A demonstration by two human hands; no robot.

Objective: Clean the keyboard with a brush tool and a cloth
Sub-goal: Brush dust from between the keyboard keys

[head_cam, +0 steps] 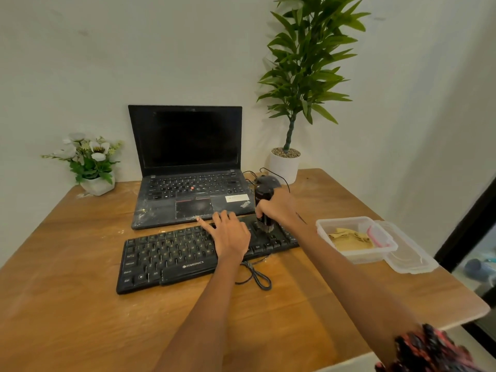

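A black Zebronics keyboard (171,256) lies on the wooden table in front of an open laptop. My left hand (230,233) rests flat on the keyboard's right-middle keys, fingers spread, forefinger pointing left. My right hand (276,208) grips a black cylindrical brush tool (263,196) held upright, its bristles down on the keys near the keyboard's right end. A yellow cloth (349,237) lies crumpled inside a clear plastic box at the right.
A dusty black laptop (188,162) stands open behind the keyboard, a black mouse (265,180) beside it. The clear box (357,257) and its lid (413,260) sit near the table's right edge. A white potted plant (284,167) and a flower pot (98,185) stand at the back. The keyboard cable (255,275) loops in front.
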